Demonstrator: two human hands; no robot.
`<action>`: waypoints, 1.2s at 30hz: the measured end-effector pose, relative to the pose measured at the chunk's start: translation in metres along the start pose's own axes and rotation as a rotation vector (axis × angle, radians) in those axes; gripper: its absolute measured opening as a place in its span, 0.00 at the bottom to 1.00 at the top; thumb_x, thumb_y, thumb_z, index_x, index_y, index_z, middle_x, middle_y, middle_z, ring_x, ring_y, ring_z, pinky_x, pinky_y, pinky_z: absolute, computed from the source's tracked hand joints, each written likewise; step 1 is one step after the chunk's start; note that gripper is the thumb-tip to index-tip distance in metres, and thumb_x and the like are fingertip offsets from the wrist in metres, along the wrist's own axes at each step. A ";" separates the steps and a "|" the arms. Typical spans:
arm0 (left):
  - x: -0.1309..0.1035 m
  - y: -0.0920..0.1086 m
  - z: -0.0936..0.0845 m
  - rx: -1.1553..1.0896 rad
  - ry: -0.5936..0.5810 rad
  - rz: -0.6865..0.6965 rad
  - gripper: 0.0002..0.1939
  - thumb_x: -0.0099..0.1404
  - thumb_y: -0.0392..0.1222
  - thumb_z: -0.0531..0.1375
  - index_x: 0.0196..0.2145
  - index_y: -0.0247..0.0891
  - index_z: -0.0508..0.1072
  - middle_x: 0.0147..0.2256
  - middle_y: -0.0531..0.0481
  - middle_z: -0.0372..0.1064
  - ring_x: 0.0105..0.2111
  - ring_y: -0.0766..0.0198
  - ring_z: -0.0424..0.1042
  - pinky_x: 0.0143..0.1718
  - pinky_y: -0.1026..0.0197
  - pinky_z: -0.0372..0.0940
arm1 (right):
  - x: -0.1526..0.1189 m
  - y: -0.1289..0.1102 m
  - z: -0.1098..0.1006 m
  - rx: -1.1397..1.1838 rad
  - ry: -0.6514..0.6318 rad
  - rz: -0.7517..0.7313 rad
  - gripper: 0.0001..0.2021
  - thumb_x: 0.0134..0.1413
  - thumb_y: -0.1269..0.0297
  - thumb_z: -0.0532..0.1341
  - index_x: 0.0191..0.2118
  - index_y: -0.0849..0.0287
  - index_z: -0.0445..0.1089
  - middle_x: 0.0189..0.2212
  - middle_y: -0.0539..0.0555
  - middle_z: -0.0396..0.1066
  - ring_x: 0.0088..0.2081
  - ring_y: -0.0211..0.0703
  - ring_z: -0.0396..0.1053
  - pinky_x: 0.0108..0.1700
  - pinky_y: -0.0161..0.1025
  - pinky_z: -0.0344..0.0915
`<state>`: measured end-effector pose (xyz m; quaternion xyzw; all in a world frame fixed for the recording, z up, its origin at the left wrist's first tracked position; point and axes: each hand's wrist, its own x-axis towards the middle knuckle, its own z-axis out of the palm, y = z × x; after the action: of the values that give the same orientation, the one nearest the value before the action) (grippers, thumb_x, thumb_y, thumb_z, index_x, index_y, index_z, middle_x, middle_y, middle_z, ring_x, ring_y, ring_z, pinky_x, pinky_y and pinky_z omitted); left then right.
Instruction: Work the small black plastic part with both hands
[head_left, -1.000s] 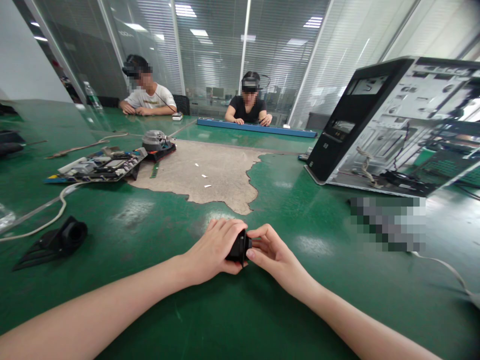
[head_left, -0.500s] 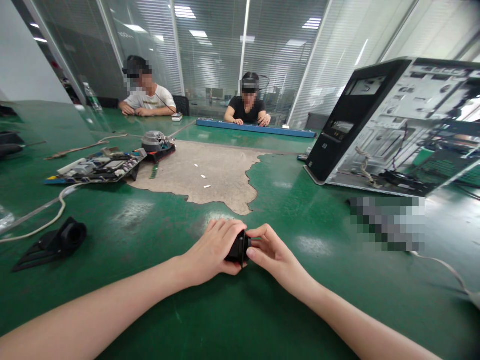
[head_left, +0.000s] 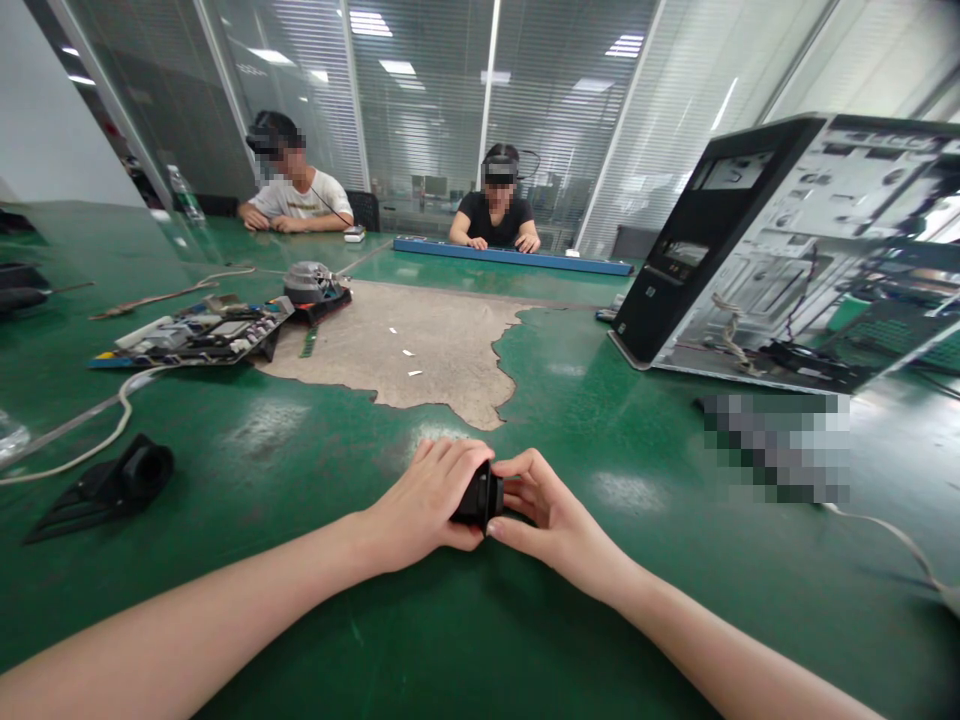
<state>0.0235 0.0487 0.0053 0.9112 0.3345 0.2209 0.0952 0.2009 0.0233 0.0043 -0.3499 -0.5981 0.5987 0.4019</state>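
Low over the green table, a small black plastic part point(head_left: 478, 498) sits between my two hands. My left hand point(head_left: 429, 497) is closed round its left side, the back of the hand upward, and hides much of the part. From the right, my right hand point(head_left: 546, 508) grips the part's squarish end, its forefinger at the upper edge and its thumb at the lower edge. The part's exact kind does not show. Farther left lies another black plastic piece point(head_left: 112, 487) with a round opening and a slatted base.
An open computer case point(head_left: 660, 270) stands at the right. Back left are a circuit board point(head_left: 217, 330), a cooler point(head_left: 315, 285) and a pale cable point(head_left: 112, 430). A bare patch point(head_left: 442, 335) marks the table. Two people sit beyond, one behind a blue bar point(head_left: 517, 257).
My right thumb has slid down along the part's end to its lower edge, and the fingers have spread wider round it. My left hand stays in place.
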 end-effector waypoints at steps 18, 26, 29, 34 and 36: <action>0.000 -0.001 0.002 0.007 0.014 0.003 0.29 0.50 0.36 0.59 0.48 0.39 0.51 0.45 0.47 0.60 0.41 0.56 0.60 0.40 0.55 0.52 | 0.000 0.001 0.001 0.015 0.015 -0.017 0.14 0.45 0.67 0.63 0.36 0.55 0.57 0.36 0.48 0.63 0.41 0.37 0.65 0.47 0.40 0.61; 0.001 -0.002 0.005 0.013 0.037 0.008 0.30 0.49 0.39 0.60 0.48 0.38 0.52 0.45 0.47 0.60 0.40 0.56 0.60 0.40 0.55 0.52 | 0.001 0.004 0.001 0.034 0.058 0.010 0.14 0.47 0.62 0.61 0.39 0.55 0.57 0.37 0.50 0.63 0.40 0.38 0.65 0.43 0.40 0.63; 0.001 -0.003 0.005 0.010 0.043 0.010 0.29 0.49 0.38 0.60 0.48 0.38 0.52 0.45 0.47 0.60 0.40 0.56 0.60 0.40 0.55 0.53 | 0.002 0.003 0.001 0.010 0.062 0.034 0.16 0.46 0.63 0.61 0.41 0.56 0.57 0.40 0.52 0.63 0.43 0.40 0.64 0.47 0.43 0.62; 0.000 -0.002 0.003 0.014 0.025 0.005 0.29 0.49 0.37 0.58 0.48 0.38 0.52 0.45 0.46 0.60 0.41 0.55 0.60 0.41 0.54 0.53 | 0.000 0.002 0.001 0.000 0.014 -0.014 0.16 0.43 0.68 0.64 0.37 0.55 0.56 0.36 0.49 0.63 0.42 0.38 0.65 0.49 0.43 0.60; 0.000 -0.002 0.003 0.012 0.019 0.004 0.29 0.50 0.37 0.59 0.48 0.38 0.52 0.46 0.46 0.60 0.41 0.55 0.60 0.41 0.54 0.53 | -0.001 0.002 0.002 0.024 0.014 -0.016 0.14 0.45 0.66 0.63 0.36 0.54 0.56 0.36 0.48 0.63 0.41 0.37 0.65 0.47 0.41 0.61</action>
<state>0.0236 0.0501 0.0024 0.9102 0.3350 0.2279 0.0861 0.1996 0.0217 0.0027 -0.3442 -0.5911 0.6000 0.4150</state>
